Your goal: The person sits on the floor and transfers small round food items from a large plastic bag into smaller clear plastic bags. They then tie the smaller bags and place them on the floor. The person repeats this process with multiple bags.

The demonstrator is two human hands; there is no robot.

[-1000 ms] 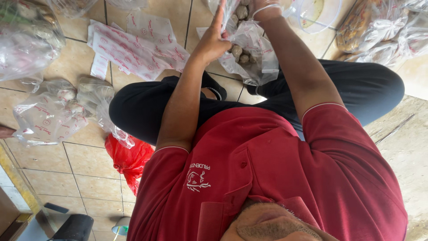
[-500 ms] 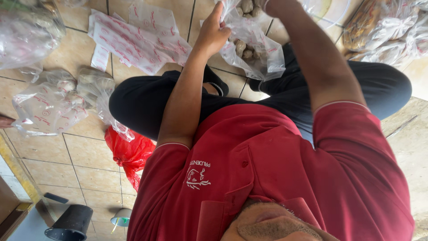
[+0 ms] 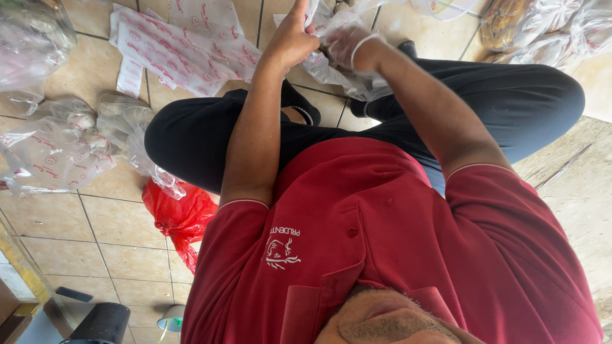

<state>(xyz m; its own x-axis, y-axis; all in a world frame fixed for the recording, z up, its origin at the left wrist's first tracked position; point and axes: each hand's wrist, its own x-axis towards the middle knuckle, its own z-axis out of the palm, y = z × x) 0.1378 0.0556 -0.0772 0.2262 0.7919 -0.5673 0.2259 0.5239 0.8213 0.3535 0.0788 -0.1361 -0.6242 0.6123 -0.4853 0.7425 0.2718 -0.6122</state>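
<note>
I sit cross-legged on a tiled floor in a red polo shirt and black trousers. My left hand (image 3: 290,41) pinches the edge of a clear plastic bag (image 3: 331,67) that holds pale lumps, with one finger sticking up. My right hand (image 3: 349,48) is wrapped in the same bag's film and grips it from the other side. The bag hangs over my crossed legs, and its top runs out of the frame.
Flat empty bags with red print (image 3: 185,44) lie on the tiles ahead to the left. Filled clear bags (image 3: 57,153) and a crumpled red bag (image 3: 178,216) sit beside my left knee. More filled bags (image 3: 554,25) lie far right. A black object (image 3: 99,325) stands behind.
Both hands and the bag now sit lower and closer to my lap. My right hand has moved further into the bag's film.
</note>
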